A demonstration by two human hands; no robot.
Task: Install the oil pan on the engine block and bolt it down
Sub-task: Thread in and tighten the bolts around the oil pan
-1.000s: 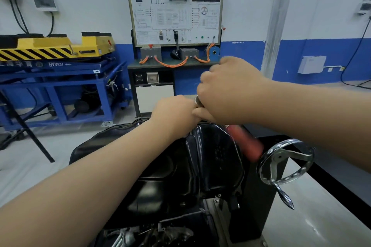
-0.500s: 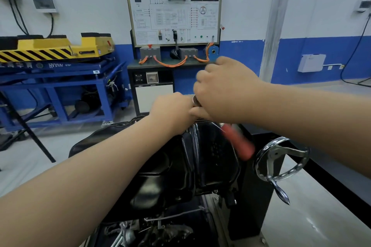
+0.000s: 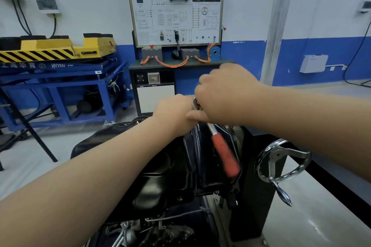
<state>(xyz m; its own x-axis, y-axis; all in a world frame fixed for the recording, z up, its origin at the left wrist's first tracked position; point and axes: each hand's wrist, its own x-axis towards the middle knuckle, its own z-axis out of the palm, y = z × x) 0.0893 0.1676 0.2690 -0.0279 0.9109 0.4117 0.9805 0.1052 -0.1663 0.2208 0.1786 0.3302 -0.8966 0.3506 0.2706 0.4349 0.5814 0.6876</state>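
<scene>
- The right hand (image 3: pixel 226 94) curls round the chrome upper end of a ratchet (image 3: pixel 224 154), whose red handle slants down over the pan.
- The left hand (image 3: pixel 174 112) is bunched against the ratchet's head; its fingers are hidden, so its grasp cannot be told.
- The black oil pan (image 3: pixel 160 166) sits upturned on the engine (image 3: pixel 160 230), below both hands and beside a chrome handwheel (image 3: pixel 281 160).
- The wall board (image 3: pixel 174 10) is headed "新能源汽车永磁电机控制实训台".
- The blue lift table (image 3: pixel 60 78) bears white lettering starting "HY"; the rest is blurred.
</scene>
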